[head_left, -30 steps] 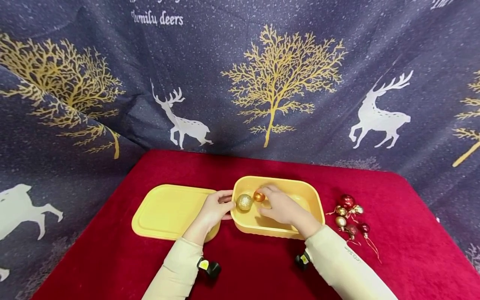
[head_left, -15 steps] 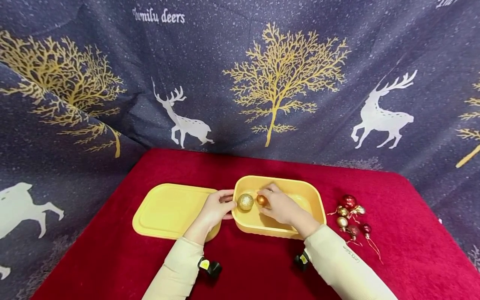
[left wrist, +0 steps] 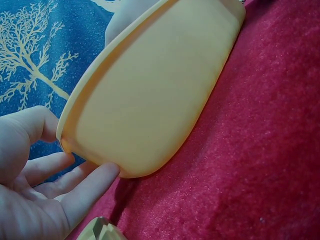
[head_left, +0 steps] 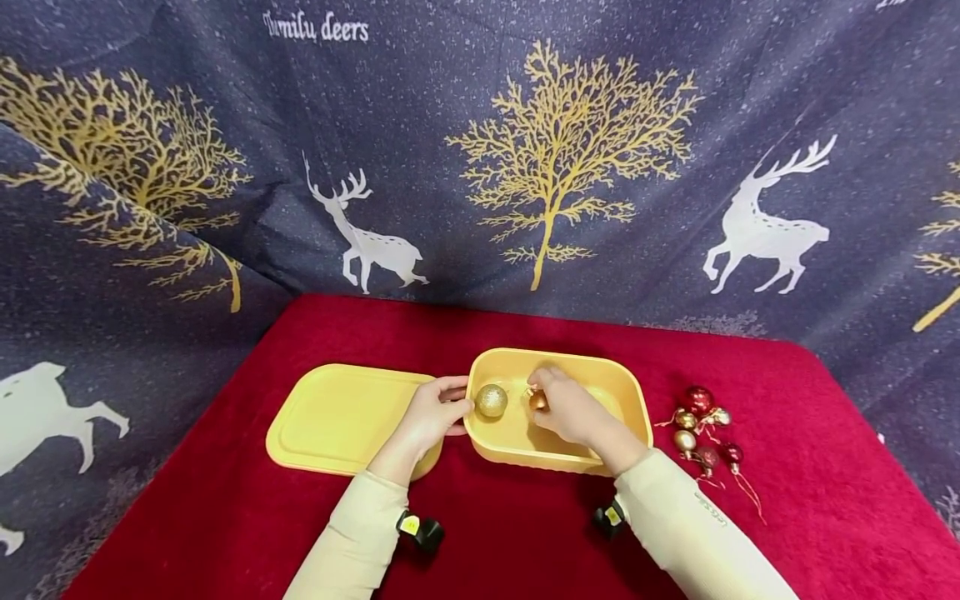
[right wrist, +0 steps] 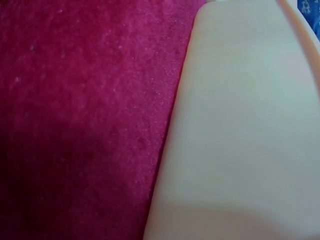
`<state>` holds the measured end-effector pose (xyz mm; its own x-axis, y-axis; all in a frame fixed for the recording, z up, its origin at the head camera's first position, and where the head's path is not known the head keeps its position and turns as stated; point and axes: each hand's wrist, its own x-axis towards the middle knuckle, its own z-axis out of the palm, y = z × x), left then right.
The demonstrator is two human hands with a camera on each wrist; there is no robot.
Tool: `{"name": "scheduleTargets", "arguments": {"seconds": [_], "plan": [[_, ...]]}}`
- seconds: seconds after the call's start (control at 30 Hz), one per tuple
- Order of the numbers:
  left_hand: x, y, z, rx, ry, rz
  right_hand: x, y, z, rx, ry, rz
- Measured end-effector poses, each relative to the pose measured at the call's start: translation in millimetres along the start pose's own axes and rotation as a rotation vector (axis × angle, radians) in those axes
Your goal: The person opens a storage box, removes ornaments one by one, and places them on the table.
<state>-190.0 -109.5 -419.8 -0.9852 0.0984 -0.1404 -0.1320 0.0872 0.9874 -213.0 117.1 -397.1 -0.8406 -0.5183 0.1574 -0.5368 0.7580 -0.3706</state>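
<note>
My right hand (head_left: 573,408) reaches into a yellow lunch box (head_left: 517,457) and pinches a small copper Christmas bauble (head_left: 538,401) with thumb and fingers. To its left in the box lies a bigger glittery gold bauble (head_left: 491,401). The fairly straight fingers of my left hand (head_left: 429,417) rest against the box's left end. In the left wrist view, the left hand (left wrist: 50,185) touches the outer wall of the box (left wrist: 145,100), its thumb by the rim. Only the outside of the box (right wrist: 240,115) fills the right wrist view, and the right hand's fingers are hidden there.
A flat yellow lid (head_left: 345,417) lies left of the box, partly under my left forearm. Several small baubles with strings lie to the right, among them a shiny red bauble (head_left: 699,400). Red cloth (head_left: 225,533) covers the table; a patterned backdrop (head_left: 420,167) hangs behind.
My right hand has taken hold of the copper bauble and drawn it rightward, away from the gold one. The left hand has stayed at the box's end.
</note>
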Motion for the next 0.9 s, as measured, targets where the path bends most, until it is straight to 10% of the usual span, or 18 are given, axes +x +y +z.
{"name": "scheduleTargets", "arguments": {"seconds": [0.9], "plan": [[-0.2,2.5,0.1,-0.006,-0.002,-0.005,-33,20,-22,0.296,0.158,0.06]]}}
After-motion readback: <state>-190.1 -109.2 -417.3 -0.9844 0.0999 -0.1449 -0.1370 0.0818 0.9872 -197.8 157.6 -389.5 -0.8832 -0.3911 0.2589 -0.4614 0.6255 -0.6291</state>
